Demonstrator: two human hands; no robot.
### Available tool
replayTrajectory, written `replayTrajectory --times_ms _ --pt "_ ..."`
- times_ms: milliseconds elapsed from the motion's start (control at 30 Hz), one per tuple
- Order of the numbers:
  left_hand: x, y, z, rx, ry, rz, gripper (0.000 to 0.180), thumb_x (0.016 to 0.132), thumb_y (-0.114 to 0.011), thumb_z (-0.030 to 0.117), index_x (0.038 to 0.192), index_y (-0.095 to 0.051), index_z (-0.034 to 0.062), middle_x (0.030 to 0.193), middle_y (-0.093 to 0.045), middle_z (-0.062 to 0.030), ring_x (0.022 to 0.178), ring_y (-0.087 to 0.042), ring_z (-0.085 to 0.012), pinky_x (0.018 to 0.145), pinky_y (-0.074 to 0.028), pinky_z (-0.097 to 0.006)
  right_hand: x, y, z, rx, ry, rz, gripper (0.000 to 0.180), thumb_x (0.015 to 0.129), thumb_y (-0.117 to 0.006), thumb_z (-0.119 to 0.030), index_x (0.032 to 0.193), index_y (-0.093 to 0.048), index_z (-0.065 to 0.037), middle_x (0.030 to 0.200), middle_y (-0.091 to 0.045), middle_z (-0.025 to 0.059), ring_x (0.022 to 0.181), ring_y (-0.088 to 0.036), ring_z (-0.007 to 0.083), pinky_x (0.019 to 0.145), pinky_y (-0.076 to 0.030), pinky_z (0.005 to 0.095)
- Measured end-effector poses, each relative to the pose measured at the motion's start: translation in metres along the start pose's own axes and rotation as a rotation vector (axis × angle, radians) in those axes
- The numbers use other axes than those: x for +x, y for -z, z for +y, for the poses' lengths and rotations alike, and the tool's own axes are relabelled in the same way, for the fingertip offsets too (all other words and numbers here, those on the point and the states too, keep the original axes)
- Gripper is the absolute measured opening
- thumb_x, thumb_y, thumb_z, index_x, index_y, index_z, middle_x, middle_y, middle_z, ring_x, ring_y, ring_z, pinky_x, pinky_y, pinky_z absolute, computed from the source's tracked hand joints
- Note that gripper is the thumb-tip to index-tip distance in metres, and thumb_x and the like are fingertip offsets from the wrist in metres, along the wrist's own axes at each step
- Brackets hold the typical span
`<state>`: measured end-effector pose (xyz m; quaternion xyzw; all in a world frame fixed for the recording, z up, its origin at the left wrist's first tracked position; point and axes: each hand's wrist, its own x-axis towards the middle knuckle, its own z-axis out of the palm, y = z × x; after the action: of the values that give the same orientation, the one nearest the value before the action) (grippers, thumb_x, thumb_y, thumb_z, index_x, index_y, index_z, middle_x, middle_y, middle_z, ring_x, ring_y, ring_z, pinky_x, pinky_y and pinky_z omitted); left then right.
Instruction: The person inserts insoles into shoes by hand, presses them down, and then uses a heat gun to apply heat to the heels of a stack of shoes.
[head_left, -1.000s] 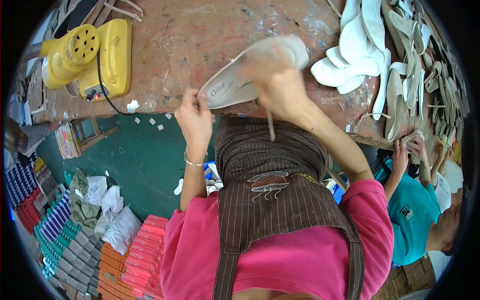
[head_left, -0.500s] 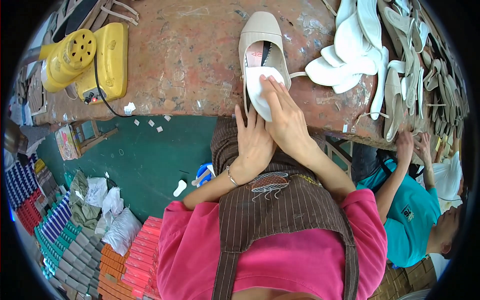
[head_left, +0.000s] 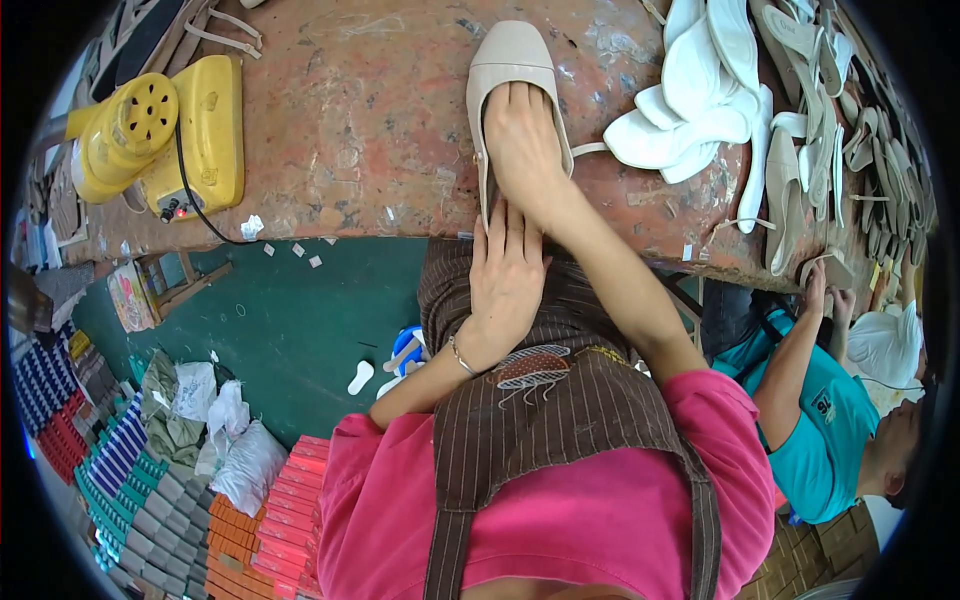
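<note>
Beige shoe (head_left: 513,48): on the worn tabletop (head_left: 370,120), straight ahead of the person's body, its heel end by the table's front edge.
Long axis: almost directly away from the person, squared toe farthest, opening upward.
Right hand (head_left: 522,150): the nearer one to the toe, entering over the heel end, back of the hand uppermost, fingers pointed forward into the opening; the fingertips are hidden under the upper, so whether they grasp or merely press something cannot be told.
Left hand (head_left: 508,280): behind the right, at the heel end, unclenched, fingers laid out straight and slightly spread; the right wrist overlaps the place where its fingertips meet the shoe.
Thin beige strip (head_left: 590,148): at the shoe's right side, reaching toward the white sole-shaped pieces (head_left: 690,125) piled there.
Yellow machine (head_left: 212,130): well apart, on the table's left.
Teal-shirted co-worker (head_left: 815,410): on the right, hands raised at the table edge.
</note>
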<state>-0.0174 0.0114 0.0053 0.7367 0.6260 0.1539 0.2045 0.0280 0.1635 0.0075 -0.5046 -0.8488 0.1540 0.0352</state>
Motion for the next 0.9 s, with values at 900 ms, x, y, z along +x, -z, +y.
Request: replayTrajectory --times_ms 900 --pt "0.061 0.042 -0.054 -0.046 0.056 0.413 0.017 0.072 -0.067 0.006 0.081 -0.053 0.0049 0.120 -0.059 -0.0156 0.112 -0.054 -0.0376 0.096 -0.041 -0.048 0.019 0.104 0.124 0.339 -0.292 0.354 0.021 0.083 -0.062 -0.008 0.104 -0.069 -0.005 0.105 -0.067 0.0177 0.093 -0.064 0.0374 0.082 -0.051 0.0432"
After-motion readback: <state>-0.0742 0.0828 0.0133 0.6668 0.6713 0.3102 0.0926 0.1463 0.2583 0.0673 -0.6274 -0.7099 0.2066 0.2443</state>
